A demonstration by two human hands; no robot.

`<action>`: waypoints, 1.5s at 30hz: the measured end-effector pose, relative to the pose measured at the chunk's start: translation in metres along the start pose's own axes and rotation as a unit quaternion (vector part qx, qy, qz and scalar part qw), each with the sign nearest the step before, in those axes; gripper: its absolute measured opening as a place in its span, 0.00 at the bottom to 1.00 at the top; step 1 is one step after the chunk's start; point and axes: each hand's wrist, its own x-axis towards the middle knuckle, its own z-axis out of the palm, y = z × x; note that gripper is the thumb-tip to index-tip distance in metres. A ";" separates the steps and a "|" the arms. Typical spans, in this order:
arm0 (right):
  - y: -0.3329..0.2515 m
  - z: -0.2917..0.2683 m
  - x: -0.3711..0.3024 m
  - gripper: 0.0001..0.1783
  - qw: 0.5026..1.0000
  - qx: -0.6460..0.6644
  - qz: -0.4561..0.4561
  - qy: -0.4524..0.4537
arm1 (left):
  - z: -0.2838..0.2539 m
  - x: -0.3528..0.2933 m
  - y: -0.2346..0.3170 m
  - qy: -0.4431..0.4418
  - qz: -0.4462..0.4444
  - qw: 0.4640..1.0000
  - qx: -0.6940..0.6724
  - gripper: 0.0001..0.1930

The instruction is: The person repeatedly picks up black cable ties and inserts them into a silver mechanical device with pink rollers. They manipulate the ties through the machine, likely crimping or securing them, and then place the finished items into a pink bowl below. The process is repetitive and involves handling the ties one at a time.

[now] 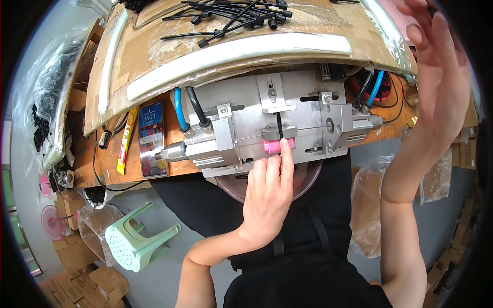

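Note:
My left hand (269,192) presses its outstretched index finger onto a pink block (272,147) at the front of a metal fixture (257,131). The other fingers are loosely bent and hold nothing. Just beyond that fingertip, a thin black rod (279,123) lies along the middle of the fixture, passing through a small metal holder (271,132). My right hand (436,66) is raised at the upper right, well away from the fixture. Its fingers are curled near a dark thing, partly lost in the picture's edge, that I cannot make out.
Several black rods with knobbed ends (231,20) lie on a taped cardboard sheet (169,56) behind the fixture. Cylinders with blue (179,108) and black hoses flank it. A phone (153,138) and a yellow packet (125,143) lie left. A green stool (136,238) stands below.

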 end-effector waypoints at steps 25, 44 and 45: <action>0.022 0.039 -0.170 0.33 0.907 -0.247 0.000 -0.340 | -0.112 0.145 -0.117 0.014 0.109 0.989 -0.099 0.12; 0.018 0.042 0.021 0.17 0.981 -0.160 0.010 -0.112 | 0.000 0.003 -0.001 -0.004 0.039 0.999 0.032 0.36; 0.016 0.032 0.008 0.14 0.981 -0.166 0.003 -0.098 | 0.000 0.003 -0.001 -0.002 0.038 0.999 0.038 0.36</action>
